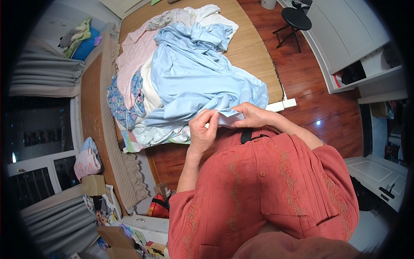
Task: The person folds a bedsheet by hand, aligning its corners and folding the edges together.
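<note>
A large, shiny light blue cloth (189,73) lies crumpled over the near part of the bed, and its near edge is lifted toward my body. My left hand (203,131) pinches that edge, thumb and fingers pressed together. Close by on the right, my right hand (251,115) grips the same edge, a short folded piece of it showing between the two hands. Whether the cloth is a sheet or a garment I cannot tell.
Pink cloth (131,62), blue floral cloth (121,97) and white cloth (211,15) lie heaped beside and beyond it on the bed's woven mat (250,47). A white bed-frame corner (282,105) juts out at right. A black stool (296,19) stands farther off.
</note>
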### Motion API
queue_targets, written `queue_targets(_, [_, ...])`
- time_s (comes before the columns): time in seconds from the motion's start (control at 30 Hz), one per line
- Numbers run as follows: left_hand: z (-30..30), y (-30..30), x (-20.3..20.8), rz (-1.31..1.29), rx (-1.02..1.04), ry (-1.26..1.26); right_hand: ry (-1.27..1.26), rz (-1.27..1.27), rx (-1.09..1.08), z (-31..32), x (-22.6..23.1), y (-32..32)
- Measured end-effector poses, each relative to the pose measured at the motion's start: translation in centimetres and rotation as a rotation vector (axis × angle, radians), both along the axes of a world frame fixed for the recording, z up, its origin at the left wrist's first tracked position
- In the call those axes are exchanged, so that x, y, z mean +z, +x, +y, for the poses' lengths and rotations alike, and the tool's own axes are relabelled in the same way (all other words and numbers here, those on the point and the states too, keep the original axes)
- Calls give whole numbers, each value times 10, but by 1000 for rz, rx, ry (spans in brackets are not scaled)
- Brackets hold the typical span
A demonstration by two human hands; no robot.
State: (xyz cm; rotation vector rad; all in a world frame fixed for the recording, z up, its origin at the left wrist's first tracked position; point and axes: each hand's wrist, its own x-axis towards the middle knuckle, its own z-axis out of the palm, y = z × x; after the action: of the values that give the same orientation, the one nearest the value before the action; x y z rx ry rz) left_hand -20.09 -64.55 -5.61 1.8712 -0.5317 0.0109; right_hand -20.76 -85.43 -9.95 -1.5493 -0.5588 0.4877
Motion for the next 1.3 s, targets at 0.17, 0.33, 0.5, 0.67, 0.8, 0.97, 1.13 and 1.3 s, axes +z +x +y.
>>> queue_targets(0.17, [15,7,10,63,59,-65,-123,42,-74,1,-12,2])
queue_targets(0.33, [27,5,18,44,161,-150,-243,-46,-46,1,-10,6])
queue_targets(0.5, [41,-6,50,-123,238,-71,-195,-240,-65,4,-25,7])
queue_targets(0.67, [63,-17,61,-252,317,-1,-150,-170,-45,11,-13,6])
queue_targets(0.8, [72,-23,72,-406,409,16,-163,-139,-76,15,-7,5])
queue_targets(0.97, [83,-27,75,-431,508,-68,44,-126,59,22,-9,1])
queue_targets(1.13, [93,-36,80,-498,606,-131,-111,-274,102,25,-26,1])
queue_targets(1.3, [113,-41,97,-815,832,-145,-144,-189,123,24,-29,5])
